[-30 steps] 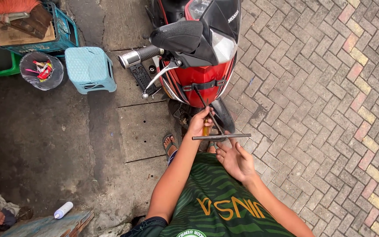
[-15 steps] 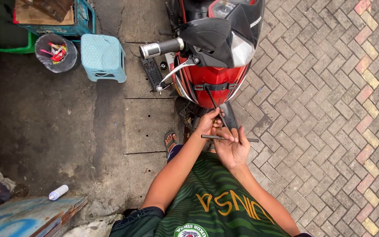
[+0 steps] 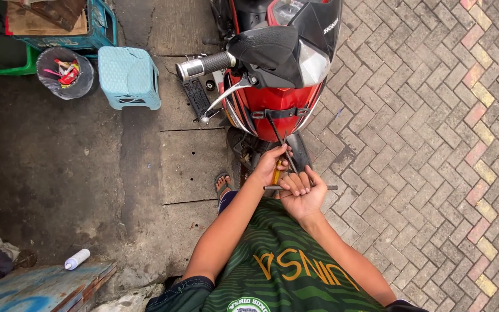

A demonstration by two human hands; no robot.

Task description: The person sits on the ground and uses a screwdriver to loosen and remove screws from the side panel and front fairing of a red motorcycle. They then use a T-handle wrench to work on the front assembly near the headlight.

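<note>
Outdoors, where stained concrete meets brick paving, the right hand [image 3: 302, 196] grips a metal T-bar wrench [image 3: 300, 187] before a red motorcycle [image 3: 275, 101]'s front wheel, the left hand [image 3: 271, 163] pinching a yellow-handled tool [image 3: 276, 175]; turning likely demands steady alignment.
</note>
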